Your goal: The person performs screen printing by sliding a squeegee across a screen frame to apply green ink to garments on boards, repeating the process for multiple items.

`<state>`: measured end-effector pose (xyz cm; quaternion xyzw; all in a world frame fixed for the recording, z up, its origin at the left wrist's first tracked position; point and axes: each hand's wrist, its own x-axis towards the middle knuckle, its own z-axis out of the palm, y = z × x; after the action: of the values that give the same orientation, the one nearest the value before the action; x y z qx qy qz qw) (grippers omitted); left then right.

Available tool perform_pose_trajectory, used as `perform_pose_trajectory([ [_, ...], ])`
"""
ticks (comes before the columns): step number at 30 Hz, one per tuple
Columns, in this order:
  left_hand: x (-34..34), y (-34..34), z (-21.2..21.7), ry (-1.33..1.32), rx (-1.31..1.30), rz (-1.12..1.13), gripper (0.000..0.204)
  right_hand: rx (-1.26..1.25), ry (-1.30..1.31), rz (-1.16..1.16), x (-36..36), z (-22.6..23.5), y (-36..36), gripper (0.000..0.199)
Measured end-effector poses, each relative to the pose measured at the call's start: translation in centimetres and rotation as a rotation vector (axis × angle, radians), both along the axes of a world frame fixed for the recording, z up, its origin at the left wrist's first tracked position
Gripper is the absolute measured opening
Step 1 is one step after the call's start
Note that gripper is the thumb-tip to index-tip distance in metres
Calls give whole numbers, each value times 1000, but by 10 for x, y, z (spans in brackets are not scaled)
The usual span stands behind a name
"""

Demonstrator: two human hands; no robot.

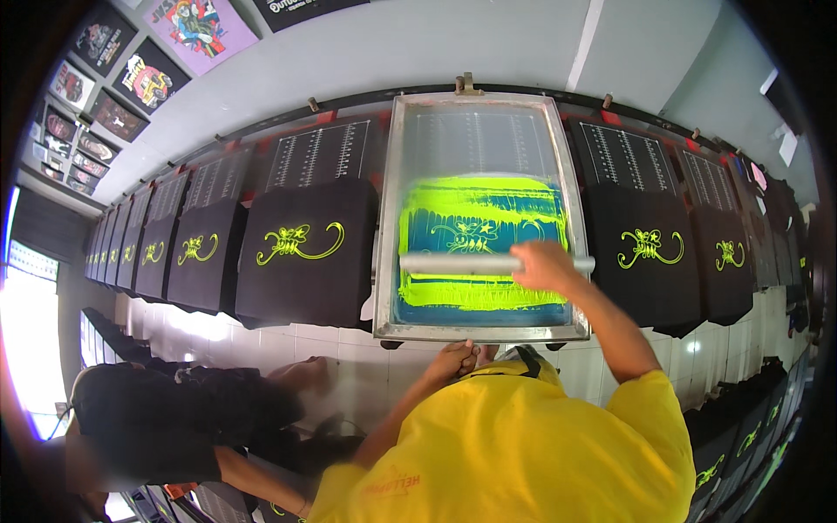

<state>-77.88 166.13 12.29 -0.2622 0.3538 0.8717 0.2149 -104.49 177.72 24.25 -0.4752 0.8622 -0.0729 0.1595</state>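
In front of me lies a metal-framed printing screen (386, 235), with bright yellow-green ink (475, 294) spread over its blue mesh. My right hand (542, 265) is closed on the right part of a long grey squeegee (462, 264), which lies crosswise in the ink. A scorpion-like design (471, 235) shows through the mesh just beyond the squeegee. My left hand (457, 359) is at the screen's near edge, close to my yellow shirt (514, 444). Its fingers are curled, and whatever they hold, if anything, is hidden.
Black shirts with yellow-green prints lie in a row on boards, left (301, 253) and right (645, 253) of the screen. A rail (314, 105) runs behind them. At lower left stands another person in black (148, 418). More printed shirts (741, 444) lie at lower right.
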Motion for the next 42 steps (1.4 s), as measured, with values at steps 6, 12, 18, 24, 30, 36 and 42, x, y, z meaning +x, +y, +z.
perform_pose_trajectory([
  [6,3,0,-1,8,-51,-18,38,-138,364,69,86,-29,38,39],
  [12,-3,-40,89,415,-982,-114,27,-144,327,18,75,-24,32,37],
  [18,-41,-101,127,766,-2058,-321,44,-12,266,4,72,-8,26,44],
  [24,-54,-104,93,679,-2036,-472,26,-105,358,65,57,6,78,65],
  [30,-53,-96,70,584,-2006,-300,24,-93,310,-91,51,-6,104,27],
  [36,-71,-116,91,574,-1993,-267,40,-188,319,-131,32,14,87,26],
  [42,-54,-105,97,515,-2017,-380,35,-217,239,-150,54,-5,101,28],
])
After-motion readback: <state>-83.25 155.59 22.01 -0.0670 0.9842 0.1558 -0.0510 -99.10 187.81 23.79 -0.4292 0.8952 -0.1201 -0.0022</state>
